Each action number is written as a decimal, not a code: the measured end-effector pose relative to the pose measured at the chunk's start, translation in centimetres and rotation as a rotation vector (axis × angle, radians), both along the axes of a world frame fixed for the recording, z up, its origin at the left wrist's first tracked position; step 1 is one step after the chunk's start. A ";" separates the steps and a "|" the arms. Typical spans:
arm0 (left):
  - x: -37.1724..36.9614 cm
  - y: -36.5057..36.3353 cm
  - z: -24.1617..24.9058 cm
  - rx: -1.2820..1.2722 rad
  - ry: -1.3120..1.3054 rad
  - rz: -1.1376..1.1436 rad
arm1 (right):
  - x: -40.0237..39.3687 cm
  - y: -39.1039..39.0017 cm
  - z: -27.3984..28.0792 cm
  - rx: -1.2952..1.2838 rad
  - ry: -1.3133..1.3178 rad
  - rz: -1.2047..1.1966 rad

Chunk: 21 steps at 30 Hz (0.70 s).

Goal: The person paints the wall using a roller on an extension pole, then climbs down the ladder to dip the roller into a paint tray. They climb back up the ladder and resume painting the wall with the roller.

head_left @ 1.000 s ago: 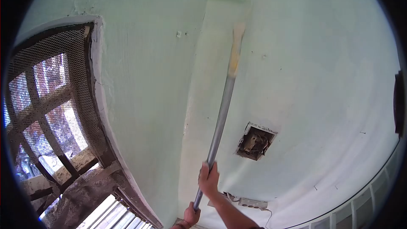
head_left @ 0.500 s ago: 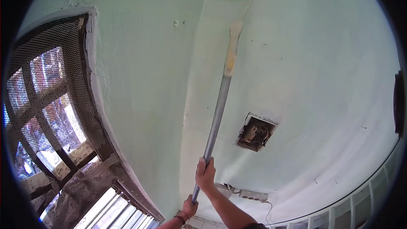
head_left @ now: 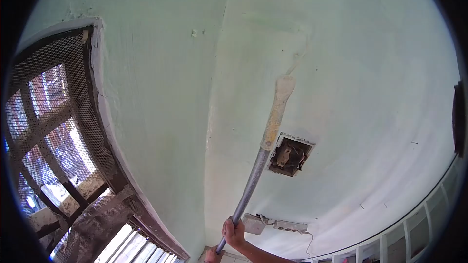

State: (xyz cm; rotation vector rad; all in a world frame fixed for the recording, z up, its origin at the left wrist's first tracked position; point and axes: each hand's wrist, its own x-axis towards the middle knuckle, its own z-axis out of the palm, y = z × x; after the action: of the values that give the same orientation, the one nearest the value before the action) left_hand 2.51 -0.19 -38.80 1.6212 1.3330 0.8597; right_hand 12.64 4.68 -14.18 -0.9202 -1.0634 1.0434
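A paint roller on a long grey metal pole [head_left: 251,180] leans up along the pale green wall. Its paint-spotted, cream-coloured handle [head_left: 278,112] is fixed to the pole's upper end, and a thin wire frame runs on from there. The roller head [head_left: 273,22] is faint and blurred against the wall. My right hand [head_left: 234,234] is wrapped round the lower pole. Below it, near the bottom edge, my left hand [head_left: 213,254] is closed on the pole's end, partly cut off by the frame.
An open wall box [head_left: 291,156] with wires inside sits right beside the pole. Lower down are a socket strip [head_left: 290,226] and its hanging cord. A mesh-covered window [head_left: 53,117] fills the left. White railings [head_left: 404,238] curve along the lower right.
The paint roller has come down the wall and slightly right, its handle now level with the wall box. Both hands have moved lower with the pole.
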 end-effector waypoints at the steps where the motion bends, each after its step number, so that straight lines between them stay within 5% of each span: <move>1: 0.3 0.0 2.4 -0.175 -0.166 -0.027 | 0.3 -0.4 0.5 -0.005 0.009 -0.010; 10: 1.5 -0.6 1.9 -0.206 -0.001 -0.085 | 1.4 0.3 -3.1 -0.137 -0.103 -0.219; 12: 1.7 0.3 2.6 -0.200 -0.001 -0.084 | 1.1 1.1 -2.9 -0.088 -0.308 -0.310; 18: 0.5 1.9 3.9 -0.186 0.017 -0.063 | 0.9 3.3 2.4 -0.125 -0.215 -0.319; 21: -1.6 0.9 2.6 -0.202 0.081 -0.071 | -1.0 1.4 -3.7 -0.197 -0.262 -0.331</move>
State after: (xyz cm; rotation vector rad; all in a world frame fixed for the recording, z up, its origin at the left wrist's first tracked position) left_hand 0.88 0.71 -36.25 1.5488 1.3636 0.6023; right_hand 11.64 6.13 -17.92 -1.3708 -0.9878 0.7730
